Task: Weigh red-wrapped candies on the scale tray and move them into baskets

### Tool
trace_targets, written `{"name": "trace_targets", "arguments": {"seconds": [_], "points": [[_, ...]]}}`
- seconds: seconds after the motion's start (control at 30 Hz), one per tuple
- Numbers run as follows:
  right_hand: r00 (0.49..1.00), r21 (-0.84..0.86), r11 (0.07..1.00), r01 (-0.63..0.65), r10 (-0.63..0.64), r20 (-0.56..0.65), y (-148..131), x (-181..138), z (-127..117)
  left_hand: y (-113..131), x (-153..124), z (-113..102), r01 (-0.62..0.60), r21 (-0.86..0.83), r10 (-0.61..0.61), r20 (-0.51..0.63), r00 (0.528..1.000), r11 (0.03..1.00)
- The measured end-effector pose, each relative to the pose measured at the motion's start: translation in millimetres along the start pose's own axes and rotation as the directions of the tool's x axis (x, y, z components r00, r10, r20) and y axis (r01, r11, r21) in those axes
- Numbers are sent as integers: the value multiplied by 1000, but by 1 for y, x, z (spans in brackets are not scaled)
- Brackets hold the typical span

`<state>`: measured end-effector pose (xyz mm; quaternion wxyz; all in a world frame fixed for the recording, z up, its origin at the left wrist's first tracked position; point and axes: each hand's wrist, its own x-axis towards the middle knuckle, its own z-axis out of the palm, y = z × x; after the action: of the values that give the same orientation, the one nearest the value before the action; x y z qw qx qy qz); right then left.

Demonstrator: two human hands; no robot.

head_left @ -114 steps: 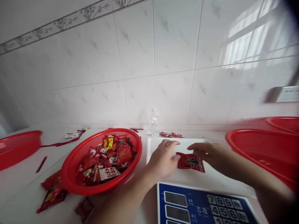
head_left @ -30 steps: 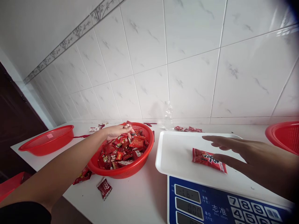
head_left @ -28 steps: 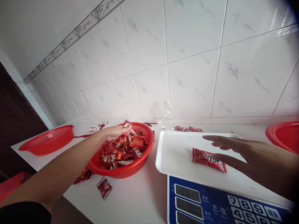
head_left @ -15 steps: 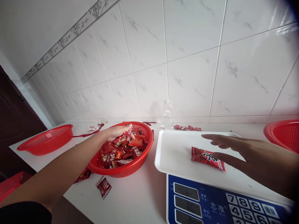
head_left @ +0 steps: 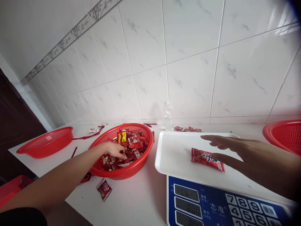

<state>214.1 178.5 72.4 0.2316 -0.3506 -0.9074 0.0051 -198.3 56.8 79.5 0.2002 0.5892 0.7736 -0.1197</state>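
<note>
My left hand reaches into a red plastic basket heaped with small wrapped snacks. Its fingers curl down among the wrappers; whatever they grip is hidden. A yellow-and-red packet lies just beyond the hand. On the right, my right hand hovers open over the white tray of a digital scale, fingers stretched and thumb apart. One red snack packet with black lettering rests on this tray, its right part under the thumb in view; contact cannot be made out.
A maroon wrapped snack lies on the white table in front of the basket. Other red baskets stand at the far left and right. A clear plastic bottle and several red packets sit along the tiled wall.
My left hand has gone down deeper into the basket; the red packet seen in it earlier is no longer visible there. My right hand stays over the tray.
</note>
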Motion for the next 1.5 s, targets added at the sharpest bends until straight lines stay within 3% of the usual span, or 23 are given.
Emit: {"name": "trace_targets", "arguments": {"seconds": [0.13,0.4,0.53,0.63,0.77,0.93,1.07,1.23,1.5], "points": [[999,-10,1000,27,-26,48,7,0,1,-6,-4,3,-54,-55,53,-29,998,997],[998,-57,998,3,0,56,3,0,1,-15,-10,-26,-80,-187,30,-254,967,979],[996,-39,999,34,-30,87,5,2,-1,-7,-14,-37,-105,-202,27,-357,934,974],[995,-38,999,34,-30,93,1,1,-3,16,-21,-43,-170,-237,61,-408,911,957],[995,-11,1000,3,-2,99,-12,-4,-7,69,-30,-44,-309,-299,180,-390,903,903],[997,7,1000,3,-4,75,-23,-9,-16,136,-25,-34,-444,-314,376,-256,891,839],[997,43,999,-3,0,78,-28,-10,-27,175,-15,-28,-443,-340,418,-146,897,830],[997,45,999,-14,10,75,-30,-11,-34,200,3,-26,-455,-294,400,-230,887,840],[997,88,996,-2,-5,73,-32,-12,-39,208,43,-22,-437,-306,334,-334,881,846]]}}
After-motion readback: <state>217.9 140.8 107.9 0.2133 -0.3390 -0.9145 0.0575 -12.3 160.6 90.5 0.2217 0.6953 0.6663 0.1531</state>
